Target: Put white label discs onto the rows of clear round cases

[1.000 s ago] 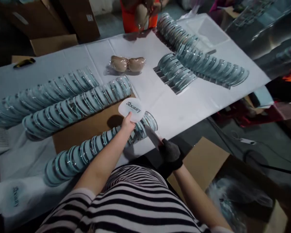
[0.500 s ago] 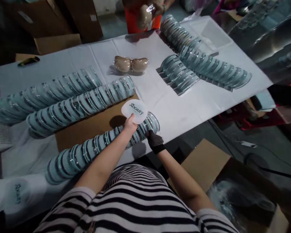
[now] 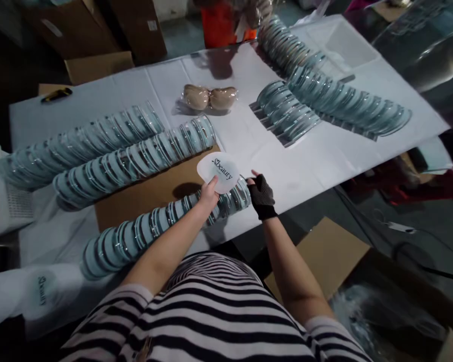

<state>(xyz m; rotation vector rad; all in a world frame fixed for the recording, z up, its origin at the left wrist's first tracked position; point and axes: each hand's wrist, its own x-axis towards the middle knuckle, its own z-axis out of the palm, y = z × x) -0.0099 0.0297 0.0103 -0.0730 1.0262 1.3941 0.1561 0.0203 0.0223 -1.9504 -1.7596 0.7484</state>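
Observation:
My left hand (image 3: pixel 209 195) grips a white rounded sheet (image 3: pixel 221 173) printed "beauty", thumb on its upper face. The sheet is held over the near end of the closest row of nested clear plastic shells (image 3: pixel 136 231), which have pale bluish layers. Beside that end is my right hand (image 3: pixel 262 195) in a dark fingerless glove, its thumb and a finger apart and nothing visible between them. Whether it touches the end shell, I cannot tell. Behind, a pair of beige cups in clear wrap (image 3: pixel 210 98) lies on the white table (image 3: pixel 287 178).
Two more shell rows (image 3: pixel 136 161) lie to the left along a brown cardboard sheet (image 3: pixel 154 193). Other shell stacks (image 3: pixel 347 103) lie at right, near a white tray (image 3: pixel 351 42). A yellow-black cutter (image 3: pixel 56 94) lies far left. An open carton (image 3: pixel 324 256) stands at lower right.
My right hand has come off the end of the near row and moved right, its fingers opening. The left hand still holds the printed sheet. The beige item across the table has left its place.

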